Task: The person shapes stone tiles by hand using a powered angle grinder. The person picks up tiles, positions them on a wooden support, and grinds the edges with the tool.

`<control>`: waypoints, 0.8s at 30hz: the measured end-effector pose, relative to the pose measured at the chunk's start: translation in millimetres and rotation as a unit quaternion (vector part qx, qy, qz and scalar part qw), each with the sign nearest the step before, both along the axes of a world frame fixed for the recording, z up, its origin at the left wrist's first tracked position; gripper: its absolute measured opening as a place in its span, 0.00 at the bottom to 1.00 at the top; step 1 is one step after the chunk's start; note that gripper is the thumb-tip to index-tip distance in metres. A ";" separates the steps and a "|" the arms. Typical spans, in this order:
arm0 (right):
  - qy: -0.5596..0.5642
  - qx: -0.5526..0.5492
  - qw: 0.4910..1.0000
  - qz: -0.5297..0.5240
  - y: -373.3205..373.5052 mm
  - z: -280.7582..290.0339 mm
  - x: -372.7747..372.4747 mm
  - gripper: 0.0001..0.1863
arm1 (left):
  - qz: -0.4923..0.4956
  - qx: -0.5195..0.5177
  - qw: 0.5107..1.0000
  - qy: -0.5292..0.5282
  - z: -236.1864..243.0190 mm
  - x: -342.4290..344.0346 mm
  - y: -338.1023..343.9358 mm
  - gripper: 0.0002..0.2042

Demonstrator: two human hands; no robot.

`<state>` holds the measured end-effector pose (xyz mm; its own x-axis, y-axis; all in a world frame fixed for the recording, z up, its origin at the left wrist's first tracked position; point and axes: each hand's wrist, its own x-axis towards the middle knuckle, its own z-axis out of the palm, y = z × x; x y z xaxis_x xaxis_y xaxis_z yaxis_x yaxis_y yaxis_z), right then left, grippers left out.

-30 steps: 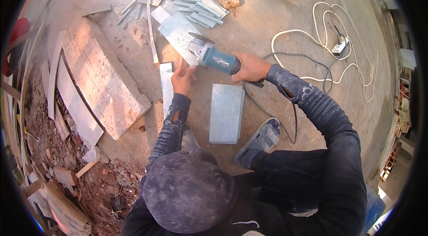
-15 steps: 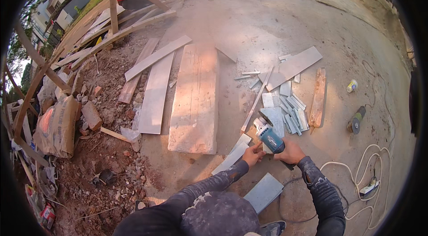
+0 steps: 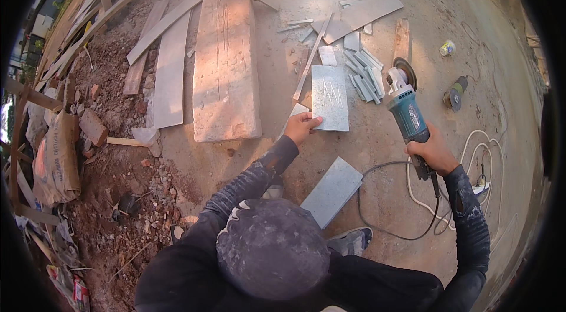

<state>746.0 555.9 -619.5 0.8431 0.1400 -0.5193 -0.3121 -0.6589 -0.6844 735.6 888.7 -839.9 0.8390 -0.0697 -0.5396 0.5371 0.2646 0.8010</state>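
My left hand grips a pale grey-green tile by its lower left corner, thumb on the face, which bears several scratch lines. My right hand is closed round a teal angle grinder, raised to the right of that tile with its disc at the upper end and its dark cord hanging from the handle. A small stack of grey tiles lies below my hands near my shoe, and cut strips lie in a loose pile behind the held tile.
A long stone slab lies left of centre, with planks, rubble and a paper sack beyond. A second grinder, a small tub, coiled white cable and a power strip are on the right.
The grinder has moved away from the tile to the right, uncovering the scratched face. My left hand still grips the tile. The view has shifted between frames.
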 end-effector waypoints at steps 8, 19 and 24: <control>-0.001 0.039 0.995 -0.088 -37.5 -17.7 -55.4 0.24 | 0.091 0.171 0.979 -0.064 91.6 -36.8 165.3 0.15; 0.031 0.114 0.978 -0.171 -36.9 -23.6 -69.3 0.21 | 0.126 0.406 0.904 -0.043 41.5 -13.0 280.6 0.21; 0.008 0.175 0.959 -0.222 -27.7 -51.1 -84.6 0.20 | 0.084 0.501 0.861 -0.031 46.8 -23.6 321.5 0.27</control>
